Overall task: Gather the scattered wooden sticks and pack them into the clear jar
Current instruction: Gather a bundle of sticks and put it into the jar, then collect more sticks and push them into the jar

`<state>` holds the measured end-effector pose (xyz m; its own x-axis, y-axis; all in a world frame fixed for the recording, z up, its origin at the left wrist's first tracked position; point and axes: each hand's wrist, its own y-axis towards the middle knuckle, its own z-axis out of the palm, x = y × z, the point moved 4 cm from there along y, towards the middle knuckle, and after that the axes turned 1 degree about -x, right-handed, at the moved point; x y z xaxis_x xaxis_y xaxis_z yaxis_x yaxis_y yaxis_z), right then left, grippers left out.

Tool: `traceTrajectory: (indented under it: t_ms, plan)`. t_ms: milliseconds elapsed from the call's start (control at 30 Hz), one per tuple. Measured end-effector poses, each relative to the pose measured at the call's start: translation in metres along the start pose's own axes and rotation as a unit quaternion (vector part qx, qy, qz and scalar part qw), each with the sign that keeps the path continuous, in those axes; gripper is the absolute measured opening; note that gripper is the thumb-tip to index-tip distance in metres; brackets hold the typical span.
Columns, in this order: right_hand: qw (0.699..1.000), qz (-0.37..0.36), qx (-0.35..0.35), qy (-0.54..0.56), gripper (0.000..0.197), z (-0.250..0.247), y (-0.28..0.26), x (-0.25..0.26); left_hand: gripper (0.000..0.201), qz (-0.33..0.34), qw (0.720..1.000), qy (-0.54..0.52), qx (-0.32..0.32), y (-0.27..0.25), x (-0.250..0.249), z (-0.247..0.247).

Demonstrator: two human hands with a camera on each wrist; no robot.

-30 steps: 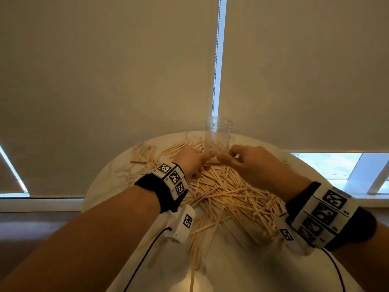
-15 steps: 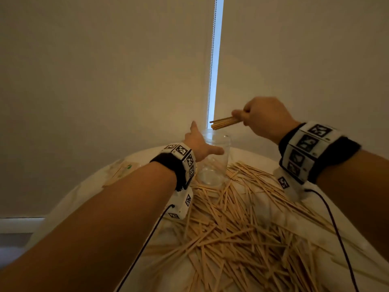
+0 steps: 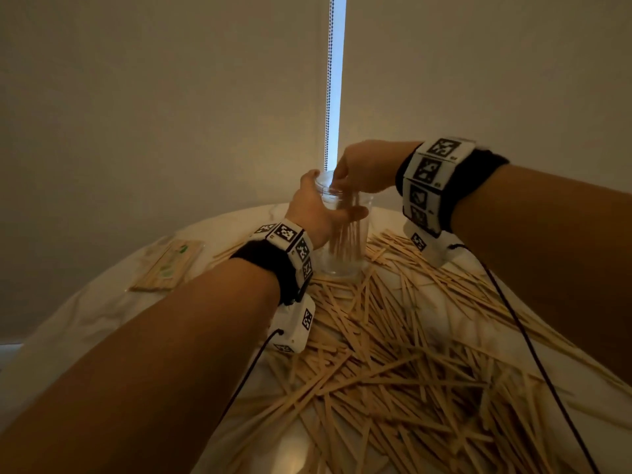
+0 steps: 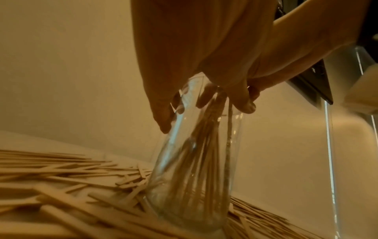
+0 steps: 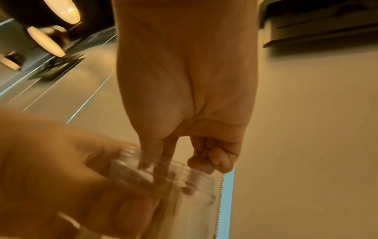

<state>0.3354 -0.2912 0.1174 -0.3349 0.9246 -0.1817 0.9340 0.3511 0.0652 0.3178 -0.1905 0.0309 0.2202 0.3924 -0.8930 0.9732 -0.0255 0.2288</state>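
The clear jar [image 3: 342, 254] stands upright at the far side of the round table, with my left hand [image 3: 328, 203] gripping its upper half, thumb across the front. My right hand [image 3: 337, 184] is at the jar's mouth with its fingertips inside the rim, pinching the tops of a bundle of wooden sticks [image 3: 345, 234] that reaches down inside the glass. In the left wrist view the sticks [image 4: 196, 153] fan out toward the bottom of the jar [image 4: 231, 161]. The right wrist view shows my right hand [image 5: 159, 153] at the blurred jar rim [image 5: 174, 176].
A large heap of loose wooden sticks [image 3: 376, 354] covers the white table [image 3: 85, 319] from the jar's base toward me. A flat packet of sticks [image 3: 167, 265] lies at the far left. Closed blinds with a bead chain [image 3: 328, 97] hang right behind the table.
My right hand lifted a bundle of sticks off the pile, swung it over the jar and lowered it into the mouth. My left hand moved to the jar and took hold of it.
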Motion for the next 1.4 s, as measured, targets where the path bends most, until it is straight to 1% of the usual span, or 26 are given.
traceTrajectory:
  t_ms: [67,100,133,200,233,267,333,400,500,533,567,633,700,800,867,900,967,1067,1100,1167,1200,1267,1300,1333,1367,1400]
  plan:
    - [0.999,0.005,-0.025,0.048,0.043,-0.007,-0.011,-0.002,0.107,-0.011,1.000,-0.013,-0.003,-0.001,0.000,0.000]
    - [0.996,0.007,-0.049,0.071,0.043,-0.012,-0.018,-0.003,0.111,-0.020,1.000,-0.011,-0.003,-0.003,0.000,-0.002]
    - [0.994,0.008,-0.074,0.085,0.041,-0.018,-0.026,-0.005,0.120,-0.033,0.999,-0.003,0.001,-0.004,0.000,-0.003]
    - [0.989,0.017,-0.108,0.104,0.036,-0.028,-0.047,-0.010,0.136,-0.061,0.997,0.036,0.025,-0.012,-0.001,-0.007]
    - [0.986,0.026,-0.113,0.116,0.035,-0.031,-0.058,-0.011,0.139,-0.073,0.995,0.068,0.031,-0.017,-0.001,-0.011]
    - [0.985,0.035,-0.110,0.127,0.035,-0.031,-0.070,-0.013,0.137,-0.079,0.991,0.101,0.033,-0.024,-0.003,-0.014]
    - [0.987,0.054,-0.076,0.133,0.037,-0.026,-0.097,-0.016,0.123,-0.085,0.983,0.157,0.031,-0.042,-0.009,-0.023]
    - [0.988,0.072,-0.020,0.139,0.039,-0.013,-0.126,-0.018,0.098,-0.089,0.976,0.195,0.047,-0.065,-0.015,-0.033]
    - [0.983,0.090,0.063,0.145,0.041,0.016,-0.172,-0.022,0.055,-0.056,0.964,0.245,0.086,-0.102,-0.018,-0.050]
    - [0.980,0.104,0.089,0.146,0.043,0.028,-0.187,-0.025,0.044,-0.044,0.959,0.263,0.102,-0.118,-0.018,-0.055]
    - [0.975,0.122,0.114,0.146,0.045,0.042,-0.202,-0.030,0.037,-0.040,0.951,0.280,0.124,-0.136,-0.018,-0.060]
    - [0.966,0.161,0.152,0.136,0.054,0.066,-0.231,-0.042,0.036,-0.046,0.930,0.312,0.189,-0.173,-0.014,-0.065]
    - [0.961,0.194,0.174,0.096,0.066,0.080,-0.258,-0.050,0.043,-0.056,0.896,0.346,0.271,-0.215,-0.012,-0.069]
    - [0.956,0.206,0.204,0.032,0.077,0.093,-0.291,-0.060,0.048,-0.087,0.853,0.331,0.393,-0.281,-0.008,-0.066]
    - [0.950,0.222,0.218,0.032,0.082,0.095,-0.309,-0.064,0.049,-0.120,0.835,0.310,0.438,-0.318,-0.004,-0.063]
    - [0.945,0.230,0.228,0.042,0.082,0.096,-0.318,-0.063,0.052,-0.121,0.828,0.317,0.447,-0.332,-0.003,-0.061]
    - [0.938,0.243,0.238,0.069,0.085,0.101,-0.331,-0.061,0.053,-0.096,0.822,0.355,0.434,-0.343,0.000,-0.058]
    - [0.937,0.239,0.229,0.110,0.098,0.110,-0.336,-0.047,0.045,-0.073,0.840,0.369,0.391,-0.329,0.002,-0.060]
    - [0.939,0.233,0.224,0.121,0.097,0.112,-0.333,-0.040,0.043,-0.067,0.847,0.372,0.373,-0.320,0.004,-0.062]
    - [0.942,0.220,0.213,0.135,0.081,0.112,-0.326,-0.021,0.038,-0.062,0.858,0.380,0.340,-0.302,0.007,-0.066]
    - [0.945,0.215,0.203,0.137,0.075,0.111,-0.321,-0.012,0.036,-0.060,0.859,0.391,0.325,-0.294,0.009,-0.069]
    - [0.947,0.207,0.186,0.158,0.069,0.106,-0.310,0.009,0.034,-0.052,0.853,0.434,0.286,-0.280,0.011,-0.070]
    - [0.948,0.202,0.181,0.166,0.066,0.105,-0.304,0.018,0.035,-0.045,0.852,0.456,0.254,-0.273,0.010,-0.070]
    - [0.949,0.194,0.182,0.167,0.063,0.104,-0.299,0.027,0.040,-0.041,0.853,0.473,0.215,-0.268,0.010,-0.071]
    - [0.951,0.183,0.186,0.167,0.062,0.104,-0.294,0.035,0.052,-0.046,0.852,0.490,0.178,-0.264,0.010,-0.072]
    - [0.952,0.174,0.186,0.169,0.062,0.104,-0.288,0.044,0.071,-0.057,0.846,0.509,0.148,-0.260,0.011,-0.072]
